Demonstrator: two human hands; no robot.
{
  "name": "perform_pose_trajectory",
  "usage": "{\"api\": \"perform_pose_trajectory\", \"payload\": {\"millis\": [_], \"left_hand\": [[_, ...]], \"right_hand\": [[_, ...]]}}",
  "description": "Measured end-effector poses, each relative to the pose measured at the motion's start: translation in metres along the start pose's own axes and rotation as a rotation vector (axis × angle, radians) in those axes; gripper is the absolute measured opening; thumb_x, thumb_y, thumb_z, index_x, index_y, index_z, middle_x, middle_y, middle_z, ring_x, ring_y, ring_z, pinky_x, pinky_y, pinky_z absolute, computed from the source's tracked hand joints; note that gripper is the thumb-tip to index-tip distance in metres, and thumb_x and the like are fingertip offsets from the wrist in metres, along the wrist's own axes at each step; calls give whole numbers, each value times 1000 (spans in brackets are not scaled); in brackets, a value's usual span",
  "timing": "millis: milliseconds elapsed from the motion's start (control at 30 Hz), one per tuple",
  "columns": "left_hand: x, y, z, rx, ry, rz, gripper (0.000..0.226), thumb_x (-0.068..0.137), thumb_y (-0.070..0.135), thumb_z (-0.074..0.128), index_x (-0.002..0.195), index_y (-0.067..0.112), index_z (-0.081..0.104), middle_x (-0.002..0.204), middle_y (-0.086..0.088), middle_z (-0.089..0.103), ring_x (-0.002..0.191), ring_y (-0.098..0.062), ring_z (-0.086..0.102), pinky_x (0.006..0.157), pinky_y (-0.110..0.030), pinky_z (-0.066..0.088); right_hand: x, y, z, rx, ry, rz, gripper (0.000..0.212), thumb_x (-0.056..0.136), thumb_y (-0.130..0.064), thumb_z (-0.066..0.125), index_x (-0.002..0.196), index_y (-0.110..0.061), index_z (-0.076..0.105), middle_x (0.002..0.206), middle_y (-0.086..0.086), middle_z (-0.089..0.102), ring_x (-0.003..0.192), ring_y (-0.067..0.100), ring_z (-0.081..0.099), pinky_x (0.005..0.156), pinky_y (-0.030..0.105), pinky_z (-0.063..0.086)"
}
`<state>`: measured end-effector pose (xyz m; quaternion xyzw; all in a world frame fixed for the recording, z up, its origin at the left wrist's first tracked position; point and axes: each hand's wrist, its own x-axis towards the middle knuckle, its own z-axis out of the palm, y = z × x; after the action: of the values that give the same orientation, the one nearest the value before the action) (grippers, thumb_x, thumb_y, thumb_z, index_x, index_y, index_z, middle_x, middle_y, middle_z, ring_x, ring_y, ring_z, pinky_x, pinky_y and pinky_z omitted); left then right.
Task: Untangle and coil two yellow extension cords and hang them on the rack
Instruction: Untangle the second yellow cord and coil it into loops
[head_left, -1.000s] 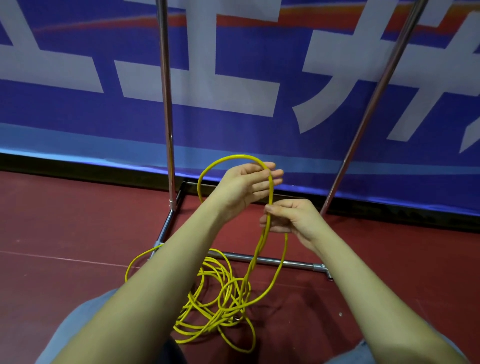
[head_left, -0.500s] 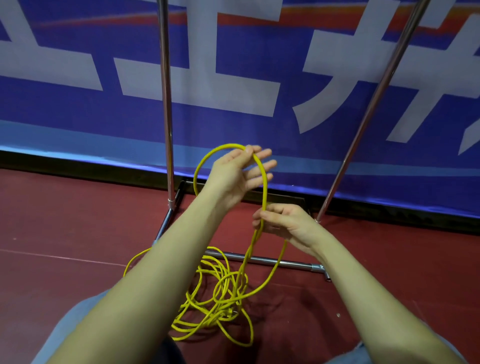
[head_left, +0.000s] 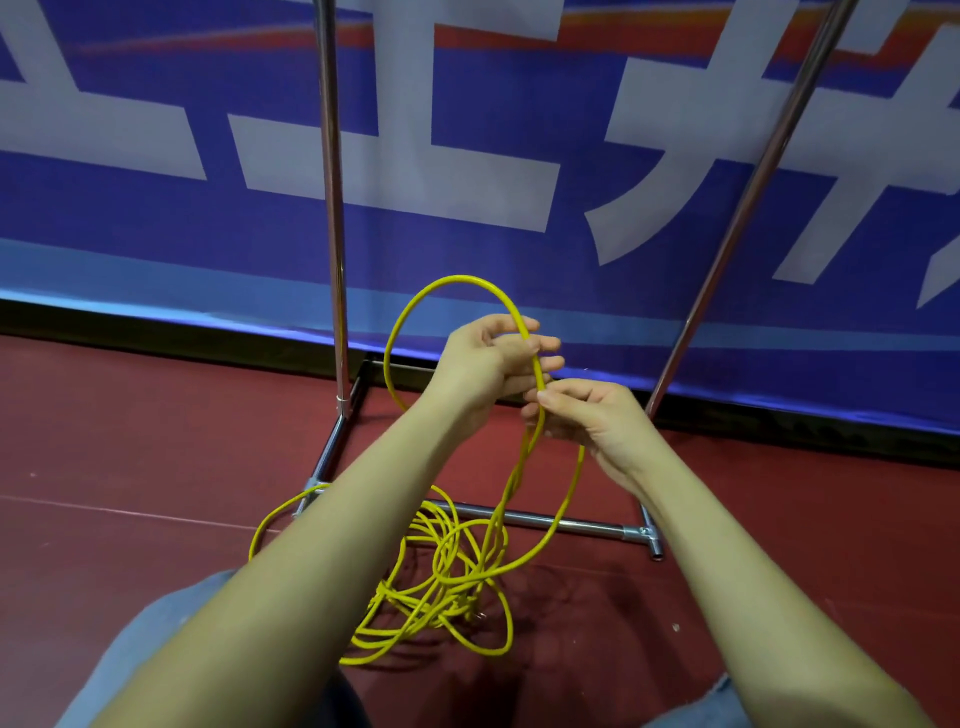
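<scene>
Cord (head_left: 400, 332) loop in left hand (head_left: 480, 364), right hand (head_left: 587, 415) pinch below.

**One head camera, looking down and forward**

There is a single view here, worn on the person's head, so no second view shares any of the scene. It looks forward and steeply down along both forearms, which enter from the bottom edge and converge mid-frame. The left hand (head_left: 485, 364) and right hand (head_left: 589, 415) sit close to the lens, near centre. Beyond them the camera faces the rack (head_left: 332, 218), whose base bars lie on the red floor (head_left: 130, 441), with the blue banner (head_left: 467, 171) filling the upper half. The wide angle bends the rack's right upright into a slant.
</scene>
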<state>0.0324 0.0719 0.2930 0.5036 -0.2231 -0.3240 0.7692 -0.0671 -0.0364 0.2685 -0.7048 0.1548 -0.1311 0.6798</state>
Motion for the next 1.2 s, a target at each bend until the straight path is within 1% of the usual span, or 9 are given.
{"api": "perform_pose_trajectory", "payload": {"millis": [133,367,433,533,667,767,900,1067,1200], "left_hand": [[-1,4,3,-105,-1,34,12,93,-4,48,99,6,52,91,-12,69,73,-21,71,69,-32,58],[7,31,0,-393,65,111,9,94,-2,49,99,5,53,87,-8,72,77,-21,72,73,-32,59],[9,26,-3,-337,65,80,5,95,3,50,97,7,53,88,-7,72,79,-20,72,78,-33,57],[7,16,-1,-123,-35,-17,9,95,5,50,88,9,54,79,-6,73,77,-19,72,75,-31,58],[9,18,0,-199,-65,-6,12,96,2,45,88,6,53,80,-10,73,75,-22,72,76,-36,57],[9,23,1,-306,-55,10,12,97,0,42,90,4,52,80,-12,73,73,-24,72,71,-36,58],[11,38,1,-410,-37,54,14,98,0,40,89,5,50,79,-12,73,72,-22,72,68,-35,59],[16,47,-10,-495,49,133,11,99,6,42,91,9,48,83,-9,73,78,-20,72,78,-36,56],[14,45,-9,-420,17,138,14,94,1,50,95,14,44,81,-1,71,89,-27,69,88,-46,52]], "right_hand": [[3,6,-2,-193,-42,0,12,84,-7,65,86,-18,69,81,-2,71,78,5,61,68,12,44],[7,12,5,-156,-70,-59,13,87,-8,62,78,-12,71,72,-3,71,74,8,64,76,21,49],[7,10,4,-146,-27,-99,15,86,-8,64,74,-9,73,71,0,71,74,13,63,78,25,49],[7,6,1,-137,6,-101,15,85,-9,64,73,-7,72,69,3,71,68,13,62,66,22,46],[10,6,2,50,95,-89,10,84,0,63,81,-9,66,67,-3,68,58,4,62,55,15,46],[12,16,0,192,48,-8,21,82,8,59,95,-8,60,83,4,66,68,5,64,63,14,49],[10,29,4,-151,-198,44,22,88,1,57,108,-1,64,103,10,69,93,8,63,86,14,44],[10,17,7,-101,-48,-44,20,88,5,55,105,9,63,72,-2,72,70,3,67,70,12,49],[8,-1,1,-73,83,-169,15,88,3,56,91,-4,68,63,-2,70,62,4,65,62,15,50]]}}
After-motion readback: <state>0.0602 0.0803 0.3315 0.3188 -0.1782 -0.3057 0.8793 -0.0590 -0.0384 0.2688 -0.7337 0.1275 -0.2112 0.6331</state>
